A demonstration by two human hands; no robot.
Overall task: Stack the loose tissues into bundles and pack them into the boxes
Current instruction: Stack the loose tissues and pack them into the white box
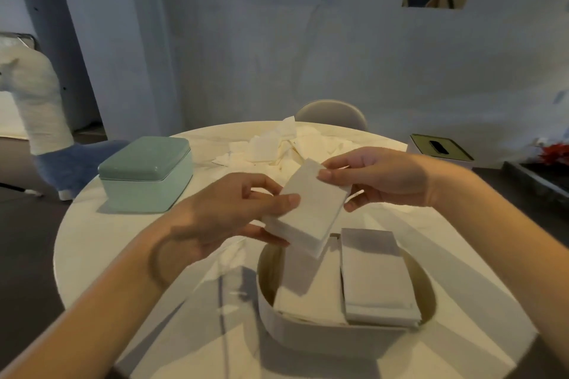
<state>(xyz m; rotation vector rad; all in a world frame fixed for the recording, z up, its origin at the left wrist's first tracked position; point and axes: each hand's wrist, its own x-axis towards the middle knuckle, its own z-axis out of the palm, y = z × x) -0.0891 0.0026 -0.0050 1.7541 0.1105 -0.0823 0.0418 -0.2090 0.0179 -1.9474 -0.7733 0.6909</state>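
Sitting closed at the left of the round white bench (92,240) is a mint-green lidded box (144,174), with nothing of its contents showing. Just right of it, the left hand (221,212) is pinching the near-left end of a squared bundle of tissues (308,209), thumb on top and fingers curled underneath, so its grip is closed on the bundle. Behind the hands, toward the far edge of the bench, a pile of loose tissues (277,148) is lying unsorted. The right hand (378,178) is pinching the far-right end of the same bundle, its grip likewise closed on it. The bundle is hanging tilted in the air, clear of the bench, just above the rear rim of the open white box (308,335). Inside that box a lower layer of tissues is lying at the left and a packed bundle (375,280) at the right.

Judging by this, the packing step is in hand: the bundle is being carried to the box. The next move is probably calling for turning the bundle in line with its neighbour and lowering it flat into the left side, both hands keeping the sheets from fanning apart. At the far right, another box with a slotted olive lid (440,148) is standing.
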